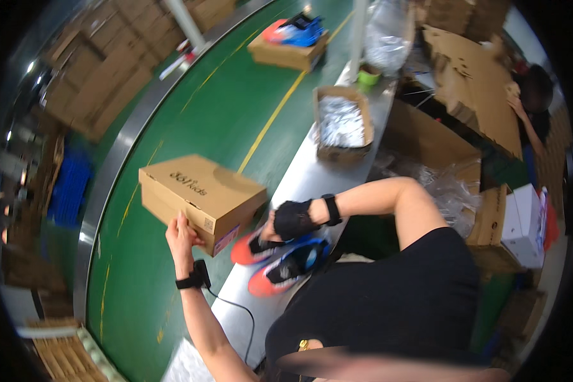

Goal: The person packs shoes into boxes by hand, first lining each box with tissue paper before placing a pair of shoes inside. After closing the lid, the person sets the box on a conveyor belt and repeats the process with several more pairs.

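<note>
Fingers of the left hand (pixel 184 238) lie a little apart against the near long wall of a closed, tan cardboard shoebox (pixel 200 198) with dark print on its lid; whether they also grip under its lower edge I cannot tell. Fingers of the right hand (pixel 288 223), in a black fingerless glove, bend down at the upper of two orange, blue and black shoes; whether they are clamped on it I cannot tell.

The shoebox is over the right edge of the smooth green conveyor belt (pixel 219 95). Its long axis runs across the belt, from upper left to lower right, and the short end with a pinkish label faces the tabletop. The upper shoe (pixel 246 252) and the lower shoe (pixel 285 271) are side by side at the left edge of the silver metal tabletop (pixel 293 181), toes pointing left and slightly down toward the belt, long axes roughly parallel.

Farther up the tabletop stands an open carton (pixel 344 153) holding crinkled silver wrapping (pixel 340 121). Near the belt's far end, another tan box (pixel 283 56) carries orange-and-blue footwear (pixel 296 32).
</note>
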Available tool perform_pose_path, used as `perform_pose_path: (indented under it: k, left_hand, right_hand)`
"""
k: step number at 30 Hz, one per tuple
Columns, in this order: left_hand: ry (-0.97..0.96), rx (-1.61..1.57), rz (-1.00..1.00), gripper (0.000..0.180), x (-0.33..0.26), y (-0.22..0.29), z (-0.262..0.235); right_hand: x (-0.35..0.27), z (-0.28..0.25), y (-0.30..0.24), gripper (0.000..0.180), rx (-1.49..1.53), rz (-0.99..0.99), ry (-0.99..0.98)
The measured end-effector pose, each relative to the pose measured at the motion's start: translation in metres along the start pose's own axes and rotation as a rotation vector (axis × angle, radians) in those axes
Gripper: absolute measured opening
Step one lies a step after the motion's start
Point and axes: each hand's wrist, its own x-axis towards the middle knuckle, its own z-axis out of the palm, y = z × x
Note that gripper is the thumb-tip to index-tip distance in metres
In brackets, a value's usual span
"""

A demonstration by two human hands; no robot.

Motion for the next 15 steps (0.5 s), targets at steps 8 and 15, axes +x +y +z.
perform_pose_path:
  k: [8, 15]
  left_hand:
    - [0.078, 0.464, 0.333, 0.025, 0.030, 0.026, 0.077]
    - [0.218, 0.338, 0.217, 0.043, -0.008, -0.012, -0.002]
  right_hand:
    - [0.074, -0.006, 0.051, 0.084, -0.006, 0.270, 0.891]
    - [0.029, -0.061, 0.106, 0.062, 0.426, 0.052, 1.179]
